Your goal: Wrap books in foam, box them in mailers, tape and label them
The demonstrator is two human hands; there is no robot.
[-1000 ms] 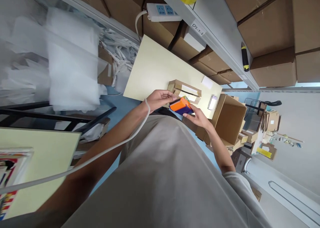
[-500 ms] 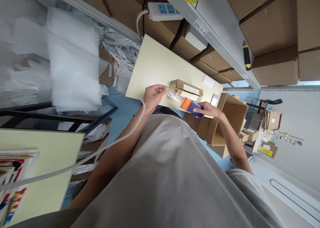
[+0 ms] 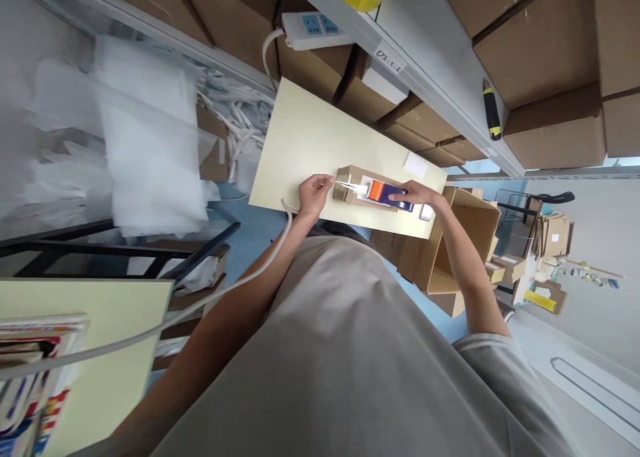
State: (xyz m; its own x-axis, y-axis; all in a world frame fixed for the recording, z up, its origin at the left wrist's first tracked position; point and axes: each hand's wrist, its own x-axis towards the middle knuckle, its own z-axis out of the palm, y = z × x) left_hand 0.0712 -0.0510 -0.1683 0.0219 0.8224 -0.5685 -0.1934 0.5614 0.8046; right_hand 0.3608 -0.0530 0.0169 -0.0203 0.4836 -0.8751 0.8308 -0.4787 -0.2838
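A small cardboard box (image 3: 343, 174) with a white label lies on the pale yellow tabletop (image 3: 295, 137). My right hand (image 3: 413, 193) is closed round a blue and orange tape dispenser (image 3: 383, 191), which is over the box and covers much of its top. From the dispenser a strip of clear tape (image 3: 353, 187) stretches leftward. Its free end is pinched by my left hand (image 3: 317, 191), just left of the box. Whether the strip touches the box cannot be made out.
An open carton (image 3: 463, 243) stands at the table's right end. Behind the table runs a shelf with boxes, a power strip (image 3: 316, 30) and a cutter (image 3: 492, 110). A grey cable (image 3: 235, 280) crosses near my left arm. White packing sheets (image 3: 150, 137) hang at left.
The tape dispenser has moved from the box's near side to over its top, swinging more in line with the box. The tape strip now lies over the box's left part.
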